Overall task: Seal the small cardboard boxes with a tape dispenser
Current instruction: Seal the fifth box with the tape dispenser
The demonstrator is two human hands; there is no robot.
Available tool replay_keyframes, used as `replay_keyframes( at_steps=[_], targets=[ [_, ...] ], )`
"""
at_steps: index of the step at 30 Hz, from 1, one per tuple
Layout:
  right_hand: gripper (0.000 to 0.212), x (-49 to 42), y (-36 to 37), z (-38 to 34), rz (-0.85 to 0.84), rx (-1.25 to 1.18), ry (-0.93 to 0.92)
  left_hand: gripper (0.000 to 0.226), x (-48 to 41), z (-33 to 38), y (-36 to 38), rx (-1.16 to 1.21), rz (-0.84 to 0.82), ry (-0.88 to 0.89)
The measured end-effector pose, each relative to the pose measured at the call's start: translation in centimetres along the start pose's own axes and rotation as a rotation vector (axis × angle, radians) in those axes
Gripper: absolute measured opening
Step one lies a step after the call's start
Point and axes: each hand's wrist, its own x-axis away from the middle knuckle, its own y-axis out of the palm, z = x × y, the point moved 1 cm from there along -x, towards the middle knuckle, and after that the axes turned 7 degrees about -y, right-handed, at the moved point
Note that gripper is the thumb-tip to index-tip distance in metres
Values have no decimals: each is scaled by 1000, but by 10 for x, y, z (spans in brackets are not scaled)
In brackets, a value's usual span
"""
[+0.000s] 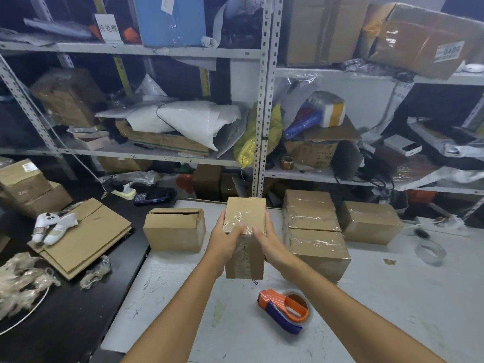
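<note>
The left hand (225, 235) and right hand (265, 238) grip a taped box (245, 213) beside three sealed boxes (311, 209); one open box (174, 230) seemingly remains, with the tape dispenser (284, 309) lying on the tabletop (392, 297).

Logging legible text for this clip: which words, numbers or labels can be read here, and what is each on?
"待处理": white sign on the top shelf.
"0409", digits unsure: label on the tilted carton, upper right.
Unreadable: handwriting on the shelf box; print on the held box; sticker on the left box.
</note>
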Motion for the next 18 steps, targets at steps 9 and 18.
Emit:
replay_keyframes(
  at_steps=[9,18],
  targets=[
    [59,-3,-11,5,64,-72,70,75,11,10,7,-11,-103,-80],
    [76,5,-3,6,-51,103,-16,56,5,15,3,-47,-9,-93]
  ],
)
